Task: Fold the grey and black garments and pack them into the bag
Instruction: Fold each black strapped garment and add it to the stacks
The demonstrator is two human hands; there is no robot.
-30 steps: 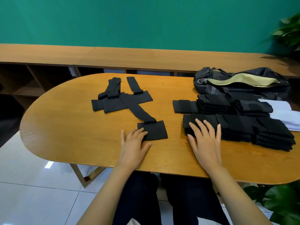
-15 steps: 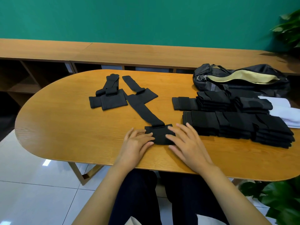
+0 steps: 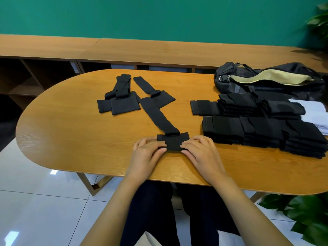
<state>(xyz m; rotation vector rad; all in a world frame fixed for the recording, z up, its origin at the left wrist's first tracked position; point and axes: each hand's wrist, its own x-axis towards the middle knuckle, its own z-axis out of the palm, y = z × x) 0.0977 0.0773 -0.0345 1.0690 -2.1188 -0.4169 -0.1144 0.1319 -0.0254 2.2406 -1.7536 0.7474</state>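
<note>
A long black garment (image 3: 160,119) lies stretched across the oval table, its square end near the front edge. My left hand (image 3: 148,152) pinches that end's left side and my right hand (image 3: 200,150) pinches its right side. Loose black garments (image 3: 122,102) lie at the back left. Rows of folded black garments (image 3: 262,132) are stacked on the right. Behind them, at the back right, lies the black bag (image 3: 269,79), unzipped, with a tan lining showing.
The wooden table (image 3: 71,139) has bare room at its left. White folded cloth (image 3: 314,114) lies at the far right. A low wooden shelf unit (image 3: 124,50) runs along the green wall. Potted leaves (image 3: 305,213) show at the lower right.
My right hand left the folded stack and came left onto the garment's square end. Both hands went from lying flat to pinching the end's two sides.
</note>
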